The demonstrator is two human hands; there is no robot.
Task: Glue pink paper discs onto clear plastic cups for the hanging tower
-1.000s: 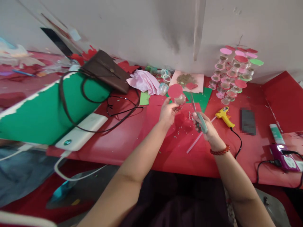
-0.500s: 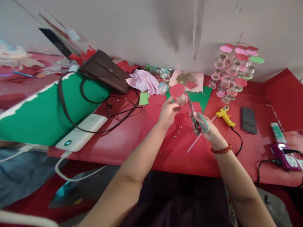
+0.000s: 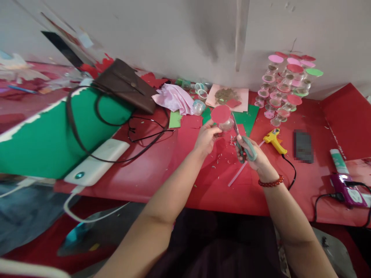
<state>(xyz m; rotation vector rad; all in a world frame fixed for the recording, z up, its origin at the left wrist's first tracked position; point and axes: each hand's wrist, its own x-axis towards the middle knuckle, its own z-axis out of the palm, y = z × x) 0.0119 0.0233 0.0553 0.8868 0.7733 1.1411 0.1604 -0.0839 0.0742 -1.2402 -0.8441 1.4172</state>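
Note:
My left hand (image 3: 208, 137) is closed on a small clear plastic cup piece (image 3: 226, 124) topped by a round red paper disc (image 3: 220, 114). In my right hand (image 3: 253, 154) is a pair of scissors (image 3: 246, 147) with grey-green handles. Their blades point up and away, close beside the disc's right edge; whether they touch it I cannot tell. Beneath both hands lies red paper (image 3: 208, 166) strewn with small pale scraps. A translucent glue stick (image 3: 237, 173) runs under my right hand towards a yellow glue gun (image 3: 274, 141).
Stacked clear cups with pink, red and green discs (image 3: 285, 88) stand at the back right. A dark phone (image 3: 303, 146), a purple power adaptor (image 3: 348, 189) and a glue tube (image 3: 338, 161) lie right. On the left are a brown bag (image 3: 124, 85), glasses (image 3: 145, 135) and a white power bank (image 3: 97, 164).
The red disc and cup in my left hand have tilted and shifted slightly to the right and down. The scissors stay close beside them in my right hand.

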